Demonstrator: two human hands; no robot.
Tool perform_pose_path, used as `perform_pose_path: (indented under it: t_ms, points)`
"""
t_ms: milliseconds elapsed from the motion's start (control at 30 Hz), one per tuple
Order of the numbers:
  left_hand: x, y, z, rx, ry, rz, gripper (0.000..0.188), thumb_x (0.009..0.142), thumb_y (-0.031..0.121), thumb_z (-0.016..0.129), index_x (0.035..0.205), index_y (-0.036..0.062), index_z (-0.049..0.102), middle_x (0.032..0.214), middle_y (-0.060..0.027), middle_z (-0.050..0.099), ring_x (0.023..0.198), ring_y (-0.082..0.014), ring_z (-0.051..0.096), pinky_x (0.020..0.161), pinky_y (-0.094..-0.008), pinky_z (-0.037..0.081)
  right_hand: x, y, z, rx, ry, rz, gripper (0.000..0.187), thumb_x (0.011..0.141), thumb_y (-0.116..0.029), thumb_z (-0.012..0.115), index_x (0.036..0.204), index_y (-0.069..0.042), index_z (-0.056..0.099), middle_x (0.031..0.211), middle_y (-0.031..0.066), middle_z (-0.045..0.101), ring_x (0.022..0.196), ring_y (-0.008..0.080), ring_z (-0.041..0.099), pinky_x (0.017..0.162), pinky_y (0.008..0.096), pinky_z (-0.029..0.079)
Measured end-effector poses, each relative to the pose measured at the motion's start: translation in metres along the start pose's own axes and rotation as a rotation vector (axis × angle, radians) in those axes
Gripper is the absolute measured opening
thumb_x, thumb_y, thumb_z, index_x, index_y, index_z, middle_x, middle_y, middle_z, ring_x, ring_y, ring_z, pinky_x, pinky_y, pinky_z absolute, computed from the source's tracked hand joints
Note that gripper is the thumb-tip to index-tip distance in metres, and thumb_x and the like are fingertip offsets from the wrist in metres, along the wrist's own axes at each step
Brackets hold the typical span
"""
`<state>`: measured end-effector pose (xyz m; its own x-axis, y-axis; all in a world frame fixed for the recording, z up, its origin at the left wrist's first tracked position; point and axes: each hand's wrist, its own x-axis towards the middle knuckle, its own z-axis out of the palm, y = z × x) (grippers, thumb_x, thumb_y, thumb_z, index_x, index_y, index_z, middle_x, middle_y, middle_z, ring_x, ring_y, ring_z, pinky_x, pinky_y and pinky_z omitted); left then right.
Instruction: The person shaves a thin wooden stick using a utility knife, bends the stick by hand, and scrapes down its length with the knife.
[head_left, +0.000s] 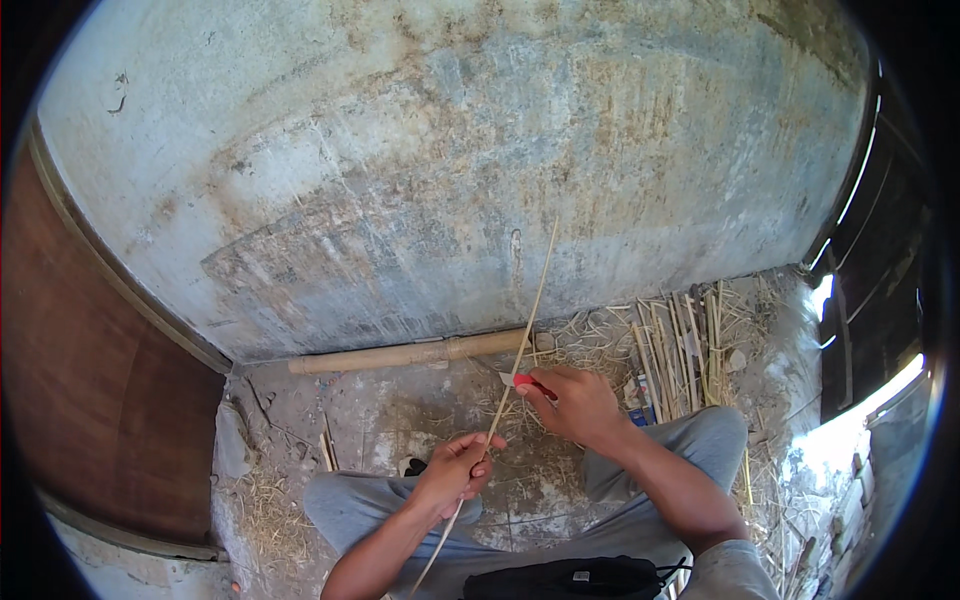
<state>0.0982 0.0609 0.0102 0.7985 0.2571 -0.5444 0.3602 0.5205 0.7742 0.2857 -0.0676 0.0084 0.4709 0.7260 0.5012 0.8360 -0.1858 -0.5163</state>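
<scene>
My left hand point(458, 472) grips a long thin bamboo strip point(524, 330) near its lower part. The strip runs up and to the right in front of the wall and down past my left knee. My right hand point(575, 400) holds a small knife with a red handle point(524, 381), its blade touching the strip just above my left hand. Both forearms come in from the lower edge, over my legs in grey trousers point(360, 505).
A thick bamboo pole point(410, 354) lies along the foot of the stained concrete wall point(450, 160). Several split bamboo strips and shavings point(680, 345) lie on the ground to the right. A brown wooden panel point(90, 400) stands on the left. A black bag point(570, 578) rests on my lap.
</scene>
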Motion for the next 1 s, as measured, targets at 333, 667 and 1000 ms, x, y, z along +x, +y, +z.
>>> perform_pose_path:
  t_ms: [333,667,1000]
  points:
    - [0.0003,-0.0012,-0.0013,-0.013,0.0,-0.005,0.03,0.106,0.025,0.043,0.114,0.0002,0.057,0.064,0.0032,0.04,0.045,-0.004,0.034,0.038,-0.0206,0.023,0.0023,-0.0036,-0.0028,-0.04,-0.036,0.031,0.024,0.089,-0.03,0.068,0.091,-0.005,0.07,0.074,0.0115,0.067,0.061,0.0316,0.066,0.052,0.0414,0.052]
    - [-0.0033,0.0012,0.0019,-0.039,0.0,-0.024,0.029,0.106,0.024,0.042,0.113,-0.0001,0.057,0.064,0.003,0.04,0.046,-0.0045,0.033,0.038,-0.0213,0.023,0.0041,-0.0009,0.0008,-0.038,-0.022,0.035,0.024,0.089,-0.028,0.069,0.091,-0.005,0.07,0.074,0.0123,0.068,0.062,0.0318,0.066,0.052,0.0412,0.052]
    - [-0.0075,-0.0004,0.0013,-0.033,0.005,-0.042,0.028,0.106,0.024,0.043,0.111,0.0016,0.057,0.064,0.0037,0.039,0.045,-0.0038,0.032,0.037,-0.0211,0.022,0.0078,0.0035,0.0022,-0.051,-0.016,0.057,0.024,0.09,-0.029,0.067,0.093,-0.006,0.071,0.074,0.0123,0.067,0.061,0.0306,0.066,0.053,0.0412,0.052]
